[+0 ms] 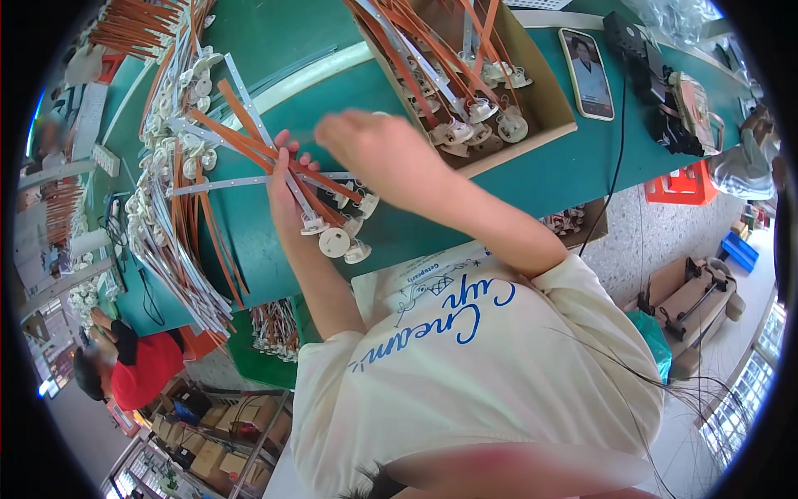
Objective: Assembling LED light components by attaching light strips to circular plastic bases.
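Observation:
My left hand (pixel 288 170) is closed around a bundle of thin flat strips (pixel 238 108), some orange-brown and some silvery. The strips fan out above the fingers, and round white end pieces (pixel 334 242) hang from their lower ends, over the green table. Just to the right, my right hand (pixel 362 145) is raised in front of the table; its fingers are smeared by motion, so what they hold, if anything, does not show. Beyond it stands an open cardboard box (pixel 525 143) with similar strips and white round ends inside.
A long pile of the same strips (pixel 195 274) covers the table's left part. A phone (pixel 588 75) lies right of the box, beside a small fabric pouch (pixel 692 112). A green bin (pixel 249 358) sits below the table edge. A person in red (pixel 150 366) is at lower left.

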`<state>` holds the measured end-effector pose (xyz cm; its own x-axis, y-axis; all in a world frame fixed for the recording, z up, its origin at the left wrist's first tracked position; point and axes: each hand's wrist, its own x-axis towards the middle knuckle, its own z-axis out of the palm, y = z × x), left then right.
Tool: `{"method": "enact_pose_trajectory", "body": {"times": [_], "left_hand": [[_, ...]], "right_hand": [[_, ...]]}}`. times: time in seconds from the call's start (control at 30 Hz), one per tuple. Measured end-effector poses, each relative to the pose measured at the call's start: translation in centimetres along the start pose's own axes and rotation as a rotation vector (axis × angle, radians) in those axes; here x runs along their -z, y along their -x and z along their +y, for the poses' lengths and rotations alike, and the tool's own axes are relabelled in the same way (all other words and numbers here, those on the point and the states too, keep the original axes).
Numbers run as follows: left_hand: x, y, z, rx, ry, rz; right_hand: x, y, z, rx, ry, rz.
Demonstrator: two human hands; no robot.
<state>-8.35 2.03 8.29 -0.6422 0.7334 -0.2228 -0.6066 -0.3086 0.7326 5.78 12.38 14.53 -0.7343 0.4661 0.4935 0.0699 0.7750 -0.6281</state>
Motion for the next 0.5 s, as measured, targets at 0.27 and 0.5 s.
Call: {"method": "enact_pose_trajectory", "body": {"times": [0.27, 0.5], "left_hand": [[0.5, 0.1, -0.3, 0.008, 0.117, -0.087], [-0.5, 0.6, -0.6, 0.066, 0.161, -0.083]], "right_hand": [[8.7, -4.4, -1.7, -0.572, -0.591, 0.096], [4.6, -2.6, -1.3, -0.295, -0.79, 0.118]]}}
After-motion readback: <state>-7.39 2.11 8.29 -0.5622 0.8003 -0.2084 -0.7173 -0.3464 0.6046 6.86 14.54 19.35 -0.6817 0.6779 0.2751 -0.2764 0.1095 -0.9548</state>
